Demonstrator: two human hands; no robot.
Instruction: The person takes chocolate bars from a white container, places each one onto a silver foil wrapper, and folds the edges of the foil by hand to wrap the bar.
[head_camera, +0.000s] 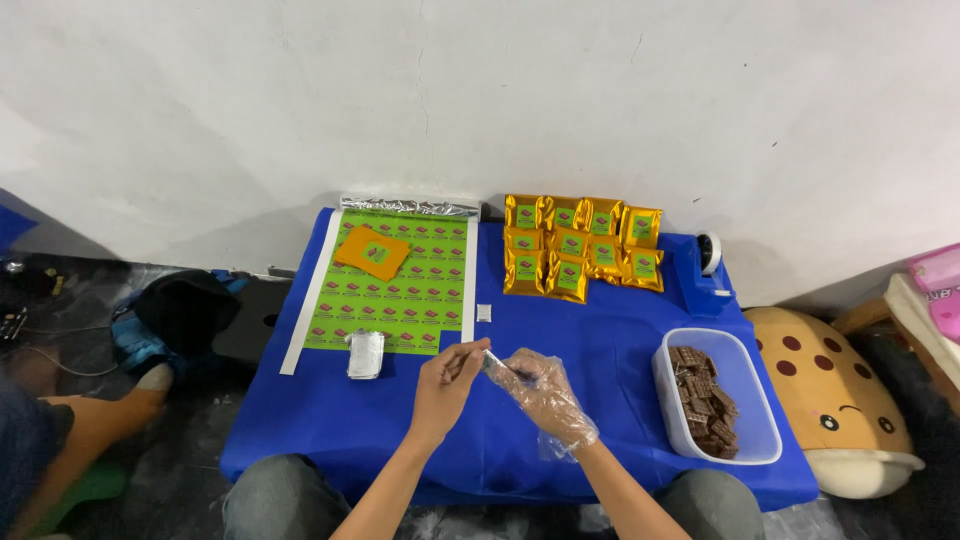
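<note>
White wall (480, 90), blue-covered table (600, 330)

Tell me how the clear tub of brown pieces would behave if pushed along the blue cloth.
The clear tub looks low and wide, so tipping seems unlikely. The blue cloth may bunch instead of letting it slide. The brown pieces lie loose and would probably shift.

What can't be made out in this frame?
- Head view: the small item pinched between the left hand and the gloved right hand is too small to identify; fingers cover most of it.
- Sticker sheet: its print is too small to read.
- Gold pouches: contents hidden.
- Tape dispenser: partly cut off by the table's far edge.
</note>
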